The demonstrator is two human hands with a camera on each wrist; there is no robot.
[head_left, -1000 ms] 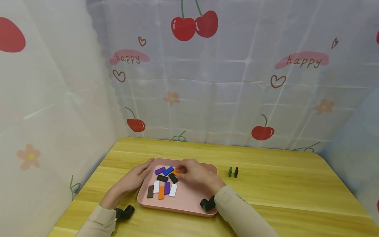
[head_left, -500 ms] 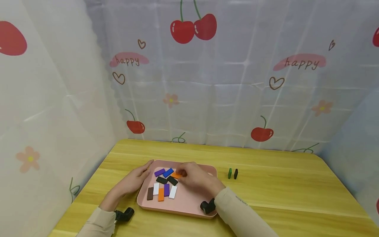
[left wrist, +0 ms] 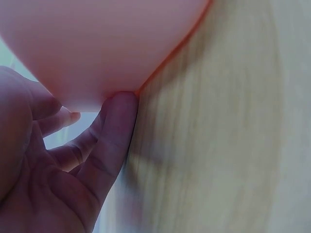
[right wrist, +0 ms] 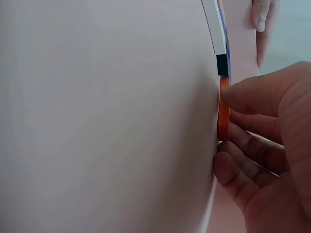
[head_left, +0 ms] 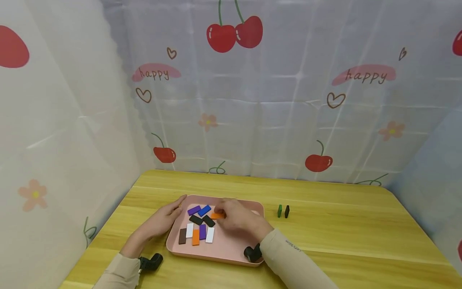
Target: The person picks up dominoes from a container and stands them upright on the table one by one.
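In the head view, a pink tray (head_left: pixel 231 245) holds several coloured dominoes lying flat. My right hand (head_left: pixel 238 215) is over its back right part and pinches an orange domino (head_left: pixel 217 216). In the right wrist view the thumb presses one side of that orange domino (right wrist: pixel 224 109), which lies low against the tray floor. Close by lie two black dominoes, one of them a black domino (head_left: pixel 208 221), and a blue domino (head_left: pixel 204 210). My left hand (head_left: pixel 164 218) rests along the tray's left side. Its fingers, fairly straight, touch the outer wall (left wrist: pixel 107 53) in the left wrist view.
A green domino (head_left: pixel 279 211) and a black domino (head_left: pixel 286 211) stand upright on the wooden table (head_left: pixel 335 224), right of the tray. Nearer the tray's front left lies a row with brown, white, orange and purple dominoes (head_left: pixel 203 232). A printed curtain (head_left: pixel 260 120) hangs behind the table.
The orange domino has shifted slightly right and nearer, turning more level, and more of it shows beside my right hand. The neighbouring black domino has turned a little. My left hand stays at the tray.
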